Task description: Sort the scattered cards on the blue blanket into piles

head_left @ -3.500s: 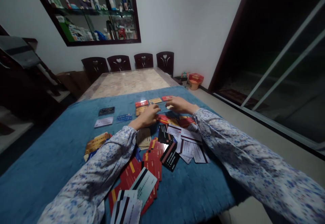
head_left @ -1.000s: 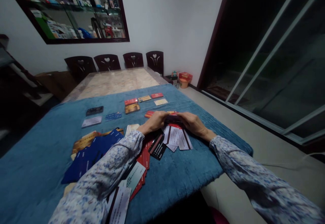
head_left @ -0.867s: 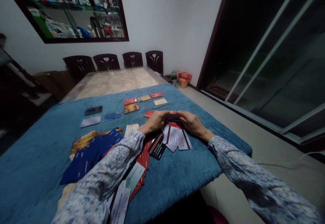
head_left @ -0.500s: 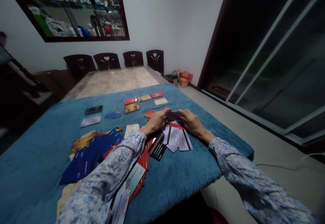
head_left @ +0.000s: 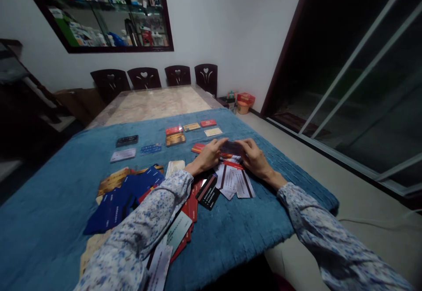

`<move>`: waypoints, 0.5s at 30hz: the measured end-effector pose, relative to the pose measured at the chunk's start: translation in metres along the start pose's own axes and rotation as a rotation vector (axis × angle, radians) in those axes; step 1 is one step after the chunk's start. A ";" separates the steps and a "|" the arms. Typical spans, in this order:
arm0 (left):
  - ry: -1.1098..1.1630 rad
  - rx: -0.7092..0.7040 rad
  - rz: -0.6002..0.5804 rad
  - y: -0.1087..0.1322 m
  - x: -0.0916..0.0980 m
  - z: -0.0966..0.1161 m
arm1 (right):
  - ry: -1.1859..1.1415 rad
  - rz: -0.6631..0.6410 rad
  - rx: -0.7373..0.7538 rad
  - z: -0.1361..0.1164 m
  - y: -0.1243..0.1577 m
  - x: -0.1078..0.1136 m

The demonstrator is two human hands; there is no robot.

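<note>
Between my two hands is a dark card [head_left: 231, 147], held up by its short ends just above a loose pile of cards. My left hand [head_left: 208, 155] is closed on its left end, and my right hand [head_left: 255, 158] grips the right end. White cards with dark stripes [head_left: 234, 180] lie fanned under my hands, with a red card edge among them. A black card [head_left: 208, 193] rests beside my left wrist, over a spread of red cards [head_left: 191, 205]. Behind my left hand lies a red and yellow card [head_left: 197, 148].
Blue cards [head_left: 115, 205] spread left of my left forearm. Farther back lie small groups: a black card [head_left: 127, 140], a pale card [head_left: 123, 155], a blue card [head_left: 150, 149], gold cards [head_left: 175, 139] and a red card [head_left: 208, 123]. A blue cloth [head_left: 257, 220] covers the table's near part.
The whole scene has shifted slightly right as my view turned a little left. Both hands still hold the dark card, which is now tilted to show slightly more of its face.
</note>
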State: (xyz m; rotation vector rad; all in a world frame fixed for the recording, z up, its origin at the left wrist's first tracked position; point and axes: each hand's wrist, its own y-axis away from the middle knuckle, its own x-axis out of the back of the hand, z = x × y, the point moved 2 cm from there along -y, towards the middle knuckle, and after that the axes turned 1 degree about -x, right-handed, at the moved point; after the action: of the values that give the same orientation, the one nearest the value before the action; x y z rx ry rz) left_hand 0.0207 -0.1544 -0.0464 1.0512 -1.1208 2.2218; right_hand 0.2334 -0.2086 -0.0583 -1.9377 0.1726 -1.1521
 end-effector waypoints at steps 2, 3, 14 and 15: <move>0.011 0.012 -0.008 0.000 -0.001 -0.001 | -0.010 -0.001 0.011 0.001 0.000 -0.001; 0.019 0.014 -0.005 0.000 -0.001 -0.001 | -0.013 -0.004 0.015 0.002 0.000 -0.001; -0.004 0.026 -0.048 -0.002 -0.001 0.004 | -0.059 -0.076 0.074 0.003 0.002 -0.004; -0.009 0.029 -0.055 -0.002 0.000 0.005 | -0.060 -0.083 0.074 0.003 0.002 -0.004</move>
State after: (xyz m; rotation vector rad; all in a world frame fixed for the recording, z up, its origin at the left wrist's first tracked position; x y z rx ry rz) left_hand 0.0243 -0.1573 -0.0437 1.0920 -1.0540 2.1987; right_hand 0.2341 -0.2062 -0.0626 -1.9268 0.0174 -1.1362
